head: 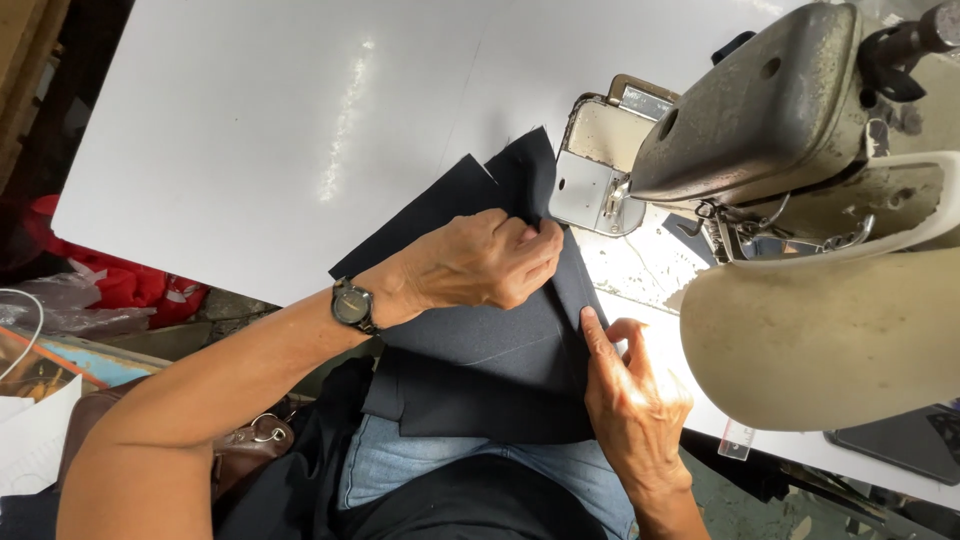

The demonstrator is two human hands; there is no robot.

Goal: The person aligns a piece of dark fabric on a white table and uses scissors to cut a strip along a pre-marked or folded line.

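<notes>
I see dark navy fabric (480, 340) draped over the white table's (250, 130) near edge, beside the sewing machine (780, 150). Left hand (480, 262) pinches a fold, fingers closed on cloth; right hand (630, 395) presses flat, fingers extended, apparently steadying the edge.

left grip (490, 262) curled, pinching, right grip (632, 395) flat, fingers extended

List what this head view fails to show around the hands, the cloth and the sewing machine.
- Needle and presser foot: hidden behind the sewing machine head.
- Left hand fingertips: curled under, grip on the dark cloth unclear.
- Right hand wrist: cut off by the bottom edge.
</notes>
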